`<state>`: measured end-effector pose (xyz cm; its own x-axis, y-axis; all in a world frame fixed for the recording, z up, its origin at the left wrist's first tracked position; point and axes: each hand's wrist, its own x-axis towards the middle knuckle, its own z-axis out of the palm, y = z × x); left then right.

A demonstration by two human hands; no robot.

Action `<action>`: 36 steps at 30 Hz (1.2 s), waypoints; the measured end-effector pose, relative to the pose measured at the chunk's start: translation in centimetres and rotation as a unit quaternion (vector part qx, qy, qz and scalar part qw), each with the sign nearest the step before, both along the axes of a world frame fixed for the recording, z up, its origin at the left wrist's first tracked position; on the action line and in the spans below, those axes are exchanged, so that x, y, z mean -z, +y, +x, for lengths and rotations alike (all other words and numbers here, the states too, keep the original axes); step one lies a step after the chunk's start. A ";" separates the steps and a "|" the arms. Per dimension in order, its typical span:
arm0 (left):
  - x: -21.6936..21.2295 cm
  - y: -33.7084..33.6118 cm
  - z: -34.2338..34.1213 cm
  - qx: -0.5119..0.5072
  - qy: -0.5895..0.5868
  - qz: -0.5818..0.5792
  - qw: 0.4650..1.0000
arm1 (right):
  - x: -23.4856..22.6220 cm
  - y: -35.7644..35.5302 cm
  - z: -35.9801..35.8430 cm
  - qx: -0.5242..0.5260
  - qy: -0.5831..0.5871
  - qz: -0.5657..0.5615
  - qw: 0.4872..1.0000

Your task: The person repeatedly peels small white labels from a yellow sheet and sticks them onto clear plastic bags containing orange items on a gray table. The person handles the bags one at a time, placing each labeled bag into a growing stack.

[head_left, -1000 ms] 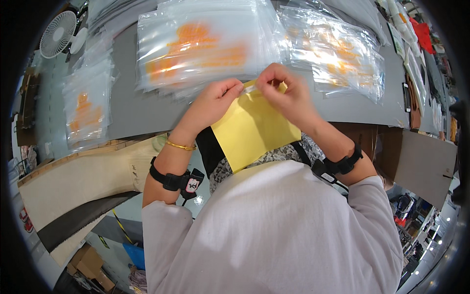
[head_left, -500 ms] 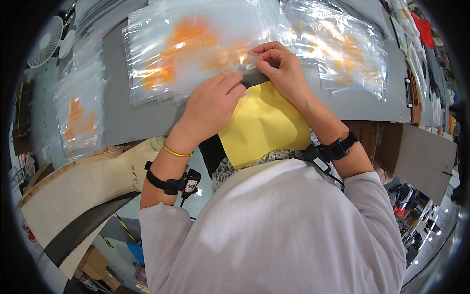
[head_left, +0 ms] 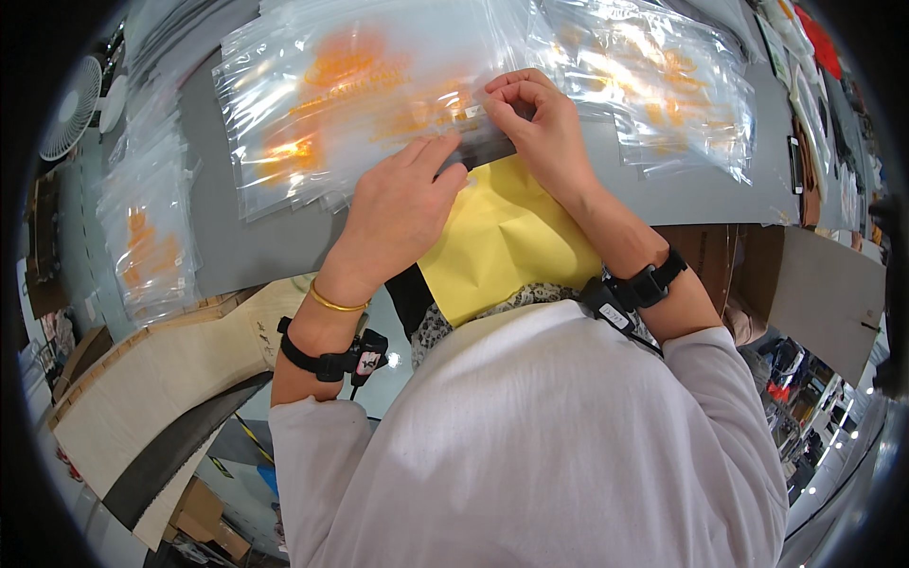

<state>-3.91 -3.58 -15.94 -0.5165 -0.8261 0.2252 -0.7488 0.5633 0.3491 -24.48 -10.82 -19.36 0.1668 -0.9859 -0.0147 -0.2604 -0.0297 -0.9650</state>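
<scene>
A yellow folded item (head_left: 507, 237) inside a clear plastic bag lies at the near edge of the grey table (head_left: 218, 237), over my lap. My left hand (head_left: 402, 208) presses flat on the bag's upper left part, fingers toward its top strip. My right hand (head_left: 530, 118) pinches the bag's top edge between thumb and fingers. Both wrists wear black straps; the left also has a gold bangle.
Piles of clear bags with orange print lie ahead: a large pile (head_left: 350, 104), another at the right (head_left: 663, 85), a smaller one at the left (head_left: 147, 237). A white fan (head_left: 71, 109) stands far left. Cardboard boxes (head_left: 824, 284) sit beside the table.
Both hands moved the bag's top edge forward onto the table. My left hand went from pinching the edge to pressing flat; my right hand keeps its pinch.
</scene>
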 end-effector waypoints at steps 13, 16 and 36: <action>-0.4 0.0 0.0 -0.008 0.012 -0.003 1.000 | 1.3 0.2 1.4 0.022 0.132 -0.134 0.982; -0.2 -0.2 -0.1 0.001 0.004 0.000 1.000 | 0.7 0.3 1.2 0.005 0.190 -0.187 0.964; -1.6 0.2 0.9 -0.031 0.139 0.034 0.989 | -2.1 -13.9 7.2 -0.095 0.315 -0.427 0.842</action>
<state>-3.00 -3.40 -14.32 -0.3905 -0.8725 0.2937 -0.6510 0.4872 0.5820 -17.27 -24.77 -17.30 0.5464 -0.6390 0.5414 -0.6256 -0.7412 -0.2434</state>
